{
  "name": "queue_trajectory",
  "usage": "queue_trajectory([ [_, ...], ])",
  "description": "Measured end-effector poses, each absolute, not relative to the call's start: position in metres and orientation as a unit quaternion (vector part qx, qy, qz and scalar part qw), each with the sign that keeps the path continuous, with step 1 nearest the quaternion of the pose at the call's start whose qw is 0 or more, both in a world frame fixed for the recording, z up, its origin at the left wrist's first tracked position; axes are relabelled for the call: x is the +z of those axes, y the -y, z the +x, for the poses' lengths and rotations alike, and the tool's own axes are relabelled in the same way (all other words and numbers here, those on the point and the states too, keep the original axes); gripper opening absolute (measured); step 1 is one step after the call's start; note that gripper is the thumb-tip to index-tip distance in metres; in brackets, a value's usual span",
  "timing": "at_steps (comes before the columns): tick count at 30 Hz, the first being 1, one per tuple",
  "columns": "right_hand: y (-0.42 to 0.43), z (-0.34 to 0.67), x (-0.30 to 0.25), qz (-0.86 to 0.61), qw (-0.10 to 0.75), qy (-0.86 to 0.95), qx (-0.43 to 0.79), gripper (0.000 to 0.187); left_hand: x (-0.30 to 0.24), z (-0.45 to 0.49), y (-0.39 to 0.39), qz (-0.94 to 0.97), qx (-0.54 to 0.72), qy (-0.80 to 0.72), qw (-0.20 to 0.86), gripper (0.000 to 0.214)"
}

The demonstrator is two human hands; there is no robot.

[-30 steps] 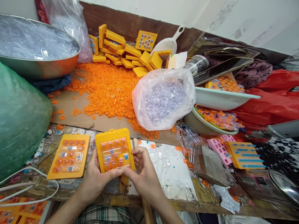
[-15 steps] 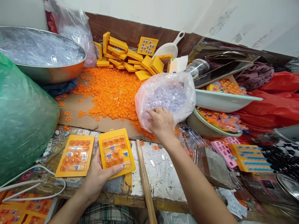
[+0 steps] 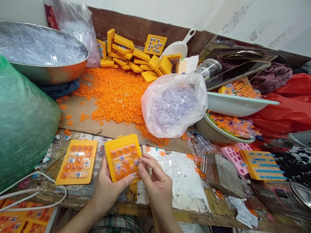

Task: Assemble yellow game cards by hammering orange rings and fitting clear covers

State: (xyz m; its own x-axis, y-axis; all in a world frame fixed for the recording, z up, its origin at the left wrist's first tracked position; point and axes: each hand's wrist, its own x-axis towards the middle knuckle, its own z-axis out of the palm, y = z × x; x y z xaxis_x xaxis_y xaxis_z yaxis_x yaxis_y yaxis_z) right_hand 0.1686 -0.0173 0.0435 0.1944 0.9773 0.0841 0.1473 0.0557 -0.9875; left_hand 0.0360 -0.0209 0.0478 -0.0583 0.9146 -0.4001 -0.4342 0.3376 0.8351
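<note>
My left hand is closed around the lower left of a yellow plastic game board, its thumb lying across the bottom edge. Orange pieces and clear caps sit in the board's slots, some with blue bits under them. At the board's right edge, my right hand pinches a small clear plastic piece, partly covered by the fingertips. Flat on the table to the left lies a second yellow board, filled in a similar way. Beyond my hands stands an open plastic bag of small clear pieces.
Orange rings are heaped on cardboard behind the boards. A metal bowl of clear parts and a green bag stand left. Yellow boards are stacked at the back. Basins and a grey block are on the right.
My right hand has come from the bag of clear pieces to the right edge of the held board, with a clear piece in its fingers. The left hand still holds the board, slightly turned.
</note>
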Motion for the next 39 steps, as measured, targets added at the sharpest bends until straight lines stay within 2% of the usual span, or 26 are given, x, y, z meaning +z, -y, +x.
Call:
queue_trajectory([
  [5,0.029,0.162,0.032,-0.572,0.551,0.471,0.384,0.02,0.046,0.04,0.028,0.259,0.531,-0.529,0.609,0.066],
  [11,0.035,0.156,0.028,-0.569,0.591,0.438,0.369,0.01,0.042,0.04,0.037,0.289,0.525,-0.545,0.587,0.06],
  [14,0.033,0.151,0.032,-0.539,0.609,0.327,0.48,0.016,0.04,0.039,0.04,0.296,0.524,-0.561,0.568,0.062],
  [17,0.029,0.149,0.038,-0.492,0.592,0.254,0.585,0.029,0.037,0.038,0.043,0.318,0.522,-0.576,0.543,0.065],
  [21,0.027,0.15,0.041,-0.472,0.599,0.247,0.598,0.036,0.03,0.04,0.048,0.329,0.53,-0.582,0.522,0.069],
  [27,0.026,0.141,0.039,-0.45,0.608,0.23,0.613,0.035,0.026,0.037,0.054,0.344,0.547,-0.596,0.476,0.071],
  [33,0.025,0.127,0.035,-0.464,0.573,0.243,0.631,0.024,0.036,0.016,0.051,0.313,0.549,-0.612,0.475,0.071],
  [39,0.026,0.126,0.042,-0.463,0.562,0.239,0.643,0.028,0.041,0.012,0.056,0.318,0.548,-0.618,0.466,0.073],
])
